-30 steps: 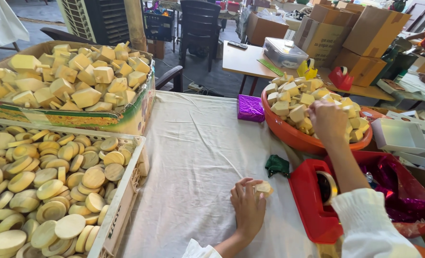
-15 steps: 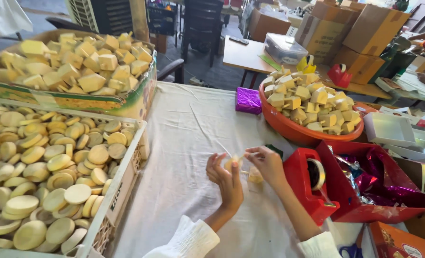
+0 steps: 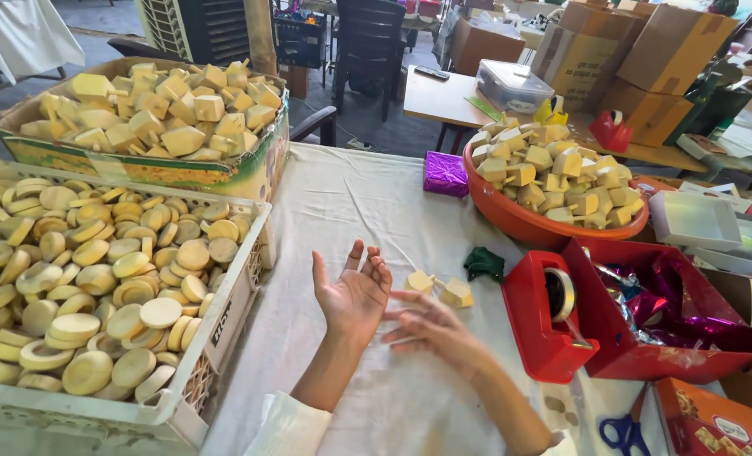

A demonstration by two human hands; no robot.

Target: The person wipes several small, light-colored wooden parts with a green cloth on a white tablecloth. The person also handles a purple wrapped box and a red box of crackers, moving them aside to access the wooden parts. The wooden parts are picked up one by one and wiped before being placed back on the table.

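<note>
My left hand (image 3: 355, 291) is raised palm up over the white cloth (image 3: 367, 211), fingers apart and holding nothing. My right hand (image 3: 426, 325) lies beside it, fingers stretched toward the left palm, blurred, with nothing visible in it. Two small yellow cube-shaped blocks (image 3: 443, 290) lie on the cloth just beyond my fingertips. A small green scrap (image 3: 483, 263) lies behind them.
A white crate of round yellow discs (image 3: 97, 279) sits at the left, a cardboard box of yellow cubes (image 3: 156, 114) behind it. An orange bowl (image 3: 528, 221) of cubes, a purple packet (image 3: 445, 173), a red tape dispenser (image 3: 549, 317), a red box with shiny foil (image 3: 671, 317) and blue scissors (image 3: 621, 435) are on the right.
My right hand came back from the orange bowl to my left hand. Two yellow cubes now lie on the cloth, and both hands have opened.
</note>
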